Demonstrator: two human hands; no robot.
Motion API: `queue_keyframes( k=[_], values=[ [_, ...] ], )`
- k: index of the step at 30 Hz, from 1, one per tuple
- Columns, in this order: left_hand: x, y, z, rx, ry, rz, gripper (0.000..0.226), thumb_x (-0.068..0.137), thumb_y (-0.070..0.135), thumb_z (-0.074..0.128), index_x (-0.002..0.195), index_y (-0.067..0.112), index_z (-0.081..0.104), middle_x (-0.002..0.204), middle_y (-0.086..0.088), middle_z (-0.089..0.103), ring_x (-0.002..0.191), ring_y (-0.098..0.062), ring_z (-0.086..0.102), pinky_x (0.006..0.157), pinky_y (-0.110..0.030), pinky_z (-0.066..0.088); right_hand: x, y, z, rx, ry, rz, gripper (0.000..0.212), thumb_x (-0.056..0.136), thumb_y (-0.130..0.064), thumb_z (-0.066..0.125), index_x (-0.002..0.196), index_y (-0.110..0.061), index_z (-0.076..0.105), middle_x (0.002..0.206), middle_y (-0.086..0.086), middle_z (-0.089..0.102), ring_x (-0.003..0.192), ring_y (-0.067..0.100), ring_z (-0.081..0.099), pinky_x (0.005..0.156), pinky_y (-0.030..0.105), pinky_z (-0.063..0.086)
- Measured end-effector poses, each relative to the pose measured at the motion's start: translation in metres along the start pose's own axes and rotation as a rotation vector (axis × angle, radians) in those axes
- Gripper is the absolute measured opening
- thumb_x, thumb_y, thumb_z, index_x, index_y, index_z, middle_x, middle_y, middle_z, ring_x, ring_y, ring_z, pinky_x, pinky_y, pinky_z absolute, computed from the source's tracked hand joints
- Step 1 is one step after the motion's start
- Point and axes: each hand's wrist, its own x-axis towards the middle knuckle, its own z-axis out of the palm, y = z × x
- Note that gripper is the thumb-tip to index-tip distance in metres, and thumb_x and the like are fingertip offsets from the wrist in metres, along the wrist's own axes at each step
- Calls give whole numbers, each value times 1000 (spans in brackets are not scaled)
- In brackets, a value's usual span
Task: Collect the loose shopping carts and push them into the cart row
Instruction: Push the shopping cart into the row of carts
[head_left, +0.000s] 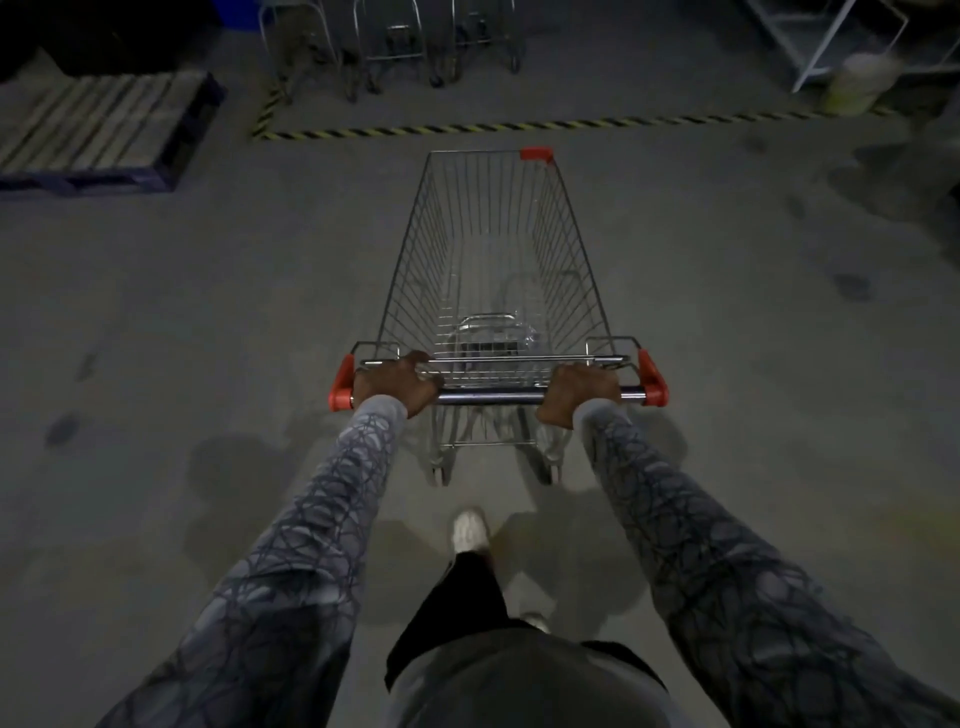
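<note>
Wire cart (496, 270), red corner caps, empty.

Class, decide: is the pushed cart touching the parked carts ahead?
Apart. The head view shows floor and the striped line between the pushed cart and the parked carts.
</note>
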Motion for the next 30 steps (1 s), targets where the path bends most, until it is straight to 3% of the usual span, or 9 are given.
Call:
queue_keyframes(
  k=[10,16,25,30],
  values=[
    [264,14,-91,11,34,34,53,87,60,41,135,43,53,128,0,67,117,-28,61,103,-40,43,236,-23,-98,30,5,50,61,81,-60,56,125,-18,60,128,7,64,119,28,60,100,42,44],
    [391,54,-137,76,-47,65,58,91,61,35,145,42,43,135,-1,63,122,-28,59,109,-43,36,363,-10,-153,12,-23,88,47,82,-50,60,119,-20,64,123,4,68,115,27,64,95,40,48],
    [586,114,-186,81,-3,140,55,92,62,33,139,38,47,124,-3,68,112,-29,64,102,-43,41,561,30,-219,-9,-18,128,59,77,-60,60,122,-21,59,124,6,65,115,28,62,97,39,45],
    [706,149,-226,43,13,132,55,93,64,34,141,40,47,126,-4,68,117,-30,62,108,-43,36,689,48,-261,-5,1,163,57,75,-56,58,120,-20,59,122,8,64,113,31,61,104,51,42]
  ],
)
